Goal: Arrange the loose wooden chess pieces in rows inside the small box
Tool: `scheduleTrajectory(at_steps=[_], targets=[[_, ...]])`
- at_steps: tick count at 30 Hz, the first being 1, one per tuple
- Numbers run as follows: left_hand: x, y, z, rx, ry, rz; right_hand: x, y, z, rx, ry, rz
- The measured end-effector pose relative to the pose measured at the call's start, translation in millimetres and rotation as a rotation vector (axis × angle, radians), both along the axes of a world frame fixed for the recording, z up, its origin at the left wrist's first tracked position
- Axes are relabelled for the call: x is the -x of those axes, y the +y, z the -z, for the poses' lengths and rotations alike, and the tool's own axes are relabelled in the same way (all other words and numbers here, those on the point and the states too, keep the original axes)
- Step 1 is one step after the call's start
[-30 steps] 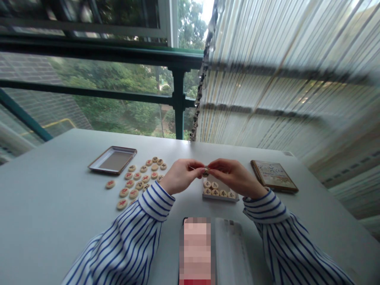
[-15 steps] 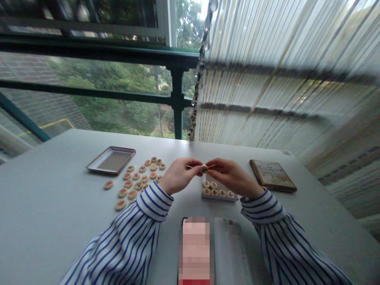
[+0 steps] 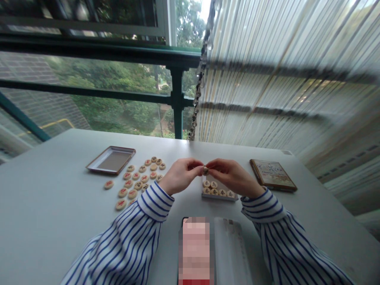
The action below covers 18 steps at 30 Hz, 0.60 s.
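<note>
Both hands meet at frame centre. Left hand [image 3: 181, 176] and right hand [image 3: 231, 176] each have a fingertip grip clamped on the same game piece [image 3: 205, 171], a small round disc held up off the table [image 3: 53, 221].

Key relation: the disc sits right between the two grips, equally close to either hand, just above the far edge of the small tray [image 3: 219, 198]. The tray is partly filled and lies below and slightly right of the disc, so mostly under the right hand.

The disc is round, so there's no long axis. Its marked face looks turned toward the camera, but it's too small to be sure.

- **Loose pieces** [image 3: 139, 180]: spread flat at centre left, just beyond the left wrist, well apart from the right hand.
- **Empty tray** [image 3: 111, 159]: further to the upper left.
- **Flat box** [image 3: 273, 174]: at right, near the right wrist but not touching it.
</note>
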State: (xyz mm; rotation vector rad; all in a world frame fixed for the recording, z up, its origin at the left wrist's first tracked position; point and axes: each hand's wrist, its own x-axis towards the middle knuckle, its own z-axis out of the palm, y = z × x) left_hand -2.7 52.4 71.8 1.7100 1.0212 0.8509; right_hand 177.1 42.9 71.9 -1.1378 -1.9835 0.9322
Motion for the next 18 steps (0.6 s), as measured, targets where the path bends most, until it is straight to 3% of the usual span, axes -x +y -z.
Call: scheduleTrajectory(at_steps=[11,18], targets=[[-0.4,0.4,2.2,0.025,-0.071,0.007,1.0,-1.4,-2.8,-0.024,-0.015,0.002],[-2.8,0.0,0.4,0.12,-0.111,-0.058,1.7,-0.2,-1.4,-0.039,0.011,0.034]])
